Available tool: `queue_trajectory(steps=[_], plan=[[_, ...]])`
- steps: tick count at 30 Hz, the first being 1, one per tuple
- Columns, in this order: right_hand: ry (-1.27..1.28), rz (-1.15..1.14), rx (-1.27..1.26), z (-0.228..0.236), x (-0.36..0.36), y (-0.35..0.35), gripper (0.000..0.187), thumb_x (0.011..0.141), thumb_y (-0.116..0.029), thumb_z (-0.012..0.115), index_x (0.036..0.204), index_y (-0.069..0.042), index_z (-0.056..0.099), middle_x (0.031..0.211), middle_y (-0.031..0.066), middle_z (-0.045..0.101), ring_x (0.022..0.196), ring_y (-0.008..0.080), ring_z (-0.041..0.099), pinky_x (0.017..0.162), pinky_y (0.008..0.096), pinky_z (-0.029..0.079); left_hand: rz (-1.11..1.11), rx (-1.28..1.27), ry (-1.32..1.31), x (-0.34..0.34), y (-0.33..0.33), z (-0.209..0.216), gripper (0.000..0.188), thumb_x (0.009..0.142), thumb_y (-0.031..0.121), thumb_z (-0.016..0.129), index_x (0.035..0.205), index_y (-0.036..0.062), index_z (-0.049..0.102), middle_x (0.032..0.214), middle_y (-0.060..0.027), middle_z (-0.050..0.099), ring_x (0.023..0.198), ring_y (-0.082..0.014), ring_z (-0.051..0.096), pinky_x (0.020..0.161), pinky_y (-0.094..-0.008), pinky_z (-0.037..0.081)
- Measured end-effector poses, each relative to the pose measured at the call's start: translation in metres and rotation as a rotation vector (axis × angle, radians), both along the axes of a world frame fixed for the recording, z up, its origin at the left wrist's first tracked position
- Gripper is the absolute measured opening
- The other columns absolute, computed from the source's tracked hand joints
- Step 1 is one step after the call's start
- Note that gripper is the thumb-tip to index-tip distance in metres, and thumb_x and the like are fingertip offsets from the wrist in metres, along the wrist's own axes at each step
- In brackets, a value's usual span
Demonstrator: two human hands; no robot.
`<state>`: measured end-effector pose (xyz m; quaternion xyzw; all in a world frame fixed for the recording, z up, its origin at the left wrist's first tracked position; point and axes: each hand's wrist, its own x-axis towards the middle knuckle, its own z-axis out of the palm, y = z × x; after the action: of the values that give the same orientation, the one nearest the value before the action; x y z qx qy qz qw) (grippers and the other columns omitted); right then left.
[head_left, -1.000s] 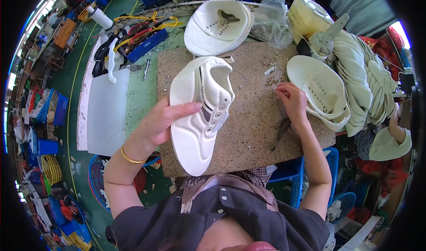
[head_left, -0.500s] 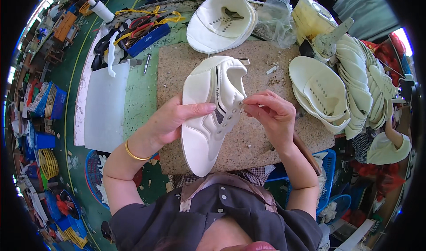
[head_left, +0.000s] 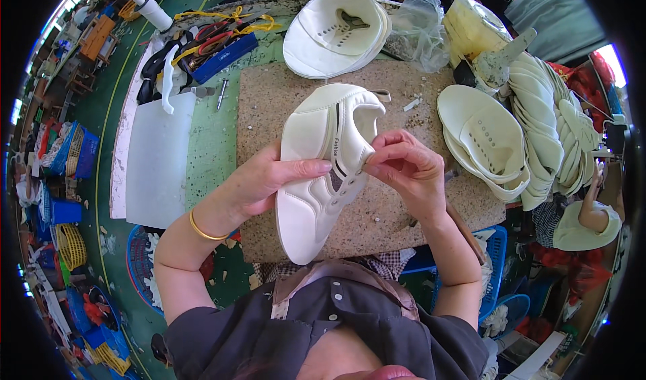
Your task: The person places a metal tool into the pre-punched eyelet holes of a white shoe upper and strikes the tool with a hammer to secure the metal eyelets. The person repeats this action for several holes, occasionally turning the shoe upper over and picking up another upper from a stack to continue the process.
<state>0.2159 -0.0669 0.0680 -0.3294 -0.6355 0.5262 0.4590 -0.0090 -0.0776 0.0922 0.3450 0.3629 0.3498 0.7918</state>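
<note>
A white shoe upper (head_left: 303, 208), with dark stripes and a row of metal eyelets, is held tilted above the stone slab, toe toward me. My left hand (head_left: 266, 181) is closed round its left side, the thumb across the top and the other fingers hidden beneath. Thumb and forefinger of my right hand (head_left: 412, 173) pinch the eyelet edge near the ankle opening. Whether a small piece sits between those fingertips is hidden. To the right of my right hand lie nested white shoe uppers (head_left: 481, 128); more nested uppers (head_left: 323, 54) lie beyond the slab.
Under my hands is a speckled stone slab (head_left: 262, 111) with crumbs on it. A blue tray (head_left: 229, 56) of tools stands far left, beside a white sheet (head_left: 158, 168). Stacked white pieces (head_left: 538, 131), a plastic bag (head_left: 420, 33) and a yellowed container (head_left: 471, 27) stand at the right and back.
The shoe upper has shifted slightly right and turned, so its eyelet row shows less. My right fingertips have moved slightly down along its eyelet edge.
</note>
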Motion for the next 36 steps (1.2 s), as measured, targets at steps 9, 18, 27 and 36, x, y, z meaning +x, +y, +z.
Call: queue_trajectory(steps=[9, 18, 27, 36], plan=[[-0.179, -0.216, 0.315, 0.003, -0.012, 0.001, 0.025, 0.068, 0.007, 0.068, 0.09, 0.002, 0.057, 0.087, 0.0097, 0.061, 0.078, 0.0178, 0.063, 0.07, 0.0279, 0.054, -0.228, 0.826, 0.621, 0.002, -0.012, 0.037, 0.043, 0.075, -0.001, 0.058, 0.118, -0.0017, 0.05, 0.103, -0.0122, 0.06, 0.094, -0.0263, 0.056, 0.082, -0.0328, 0.044], [-0.82, -0.338, 0.351, -0.041, 0.071, -0.036, 0.02, 0.073, -0.012, 0.066, 0.09, -0.005, 0.059, 0.089, 0.0104, 0.061, 0.081, 0.0284, 0.06, 0.071, 0.0367, 0.05, -0.293, 1.492, 1.176, 0.021, -0.017, -0.092, 0.043, 0.065, -0.006, 0.055, 0.108, -0.0074, 0.053, 0.116, -0.018, 0.053, 0.093, -0.0342, 0.05, 0.085, -0.0387, 0.044], [-1.17, -0.48, 0.054, -0.036, 0.133, -0.08, 0.029, 0.07, -0.004, 0.061, 0.098, -0.002, 0.055, 0.087, 0.013, 0.051, 0.078, 0.0281, 0.054, 0.065, 0.0351, 0.045, -0.314, 1.121, 0.795, 0.001, -0.007, -0.07, 0.043, 0.072, 0.017, 0.072, 0.108, 0.0001, 0.055, 0.124, -0.0152, 0.049, 0.108, -0.0309, 0.05, 0.092, -0.0381, 0.04], [-0.747, -0.413, 0.188, 0.007, 0.07, -0.092, 0.018, 0.091, -0.008, 0.051, 0.106, 0.001, 0.051, 0.067, 0.0004, 0.048, 0.054, 0.0041, 0.043, 0.047, 0.0177, 0.032, -0.009, 1.27, 0.996, -0.017, -0.006, -0.055, 0.009, 0.086, 0.007, 0.056, 0.091, 0.0009, 0.06, 0.1, -0.0078, 0.059, 0.09, -0.0201, 0.056, 0.077, -0.0314, 0.046]])
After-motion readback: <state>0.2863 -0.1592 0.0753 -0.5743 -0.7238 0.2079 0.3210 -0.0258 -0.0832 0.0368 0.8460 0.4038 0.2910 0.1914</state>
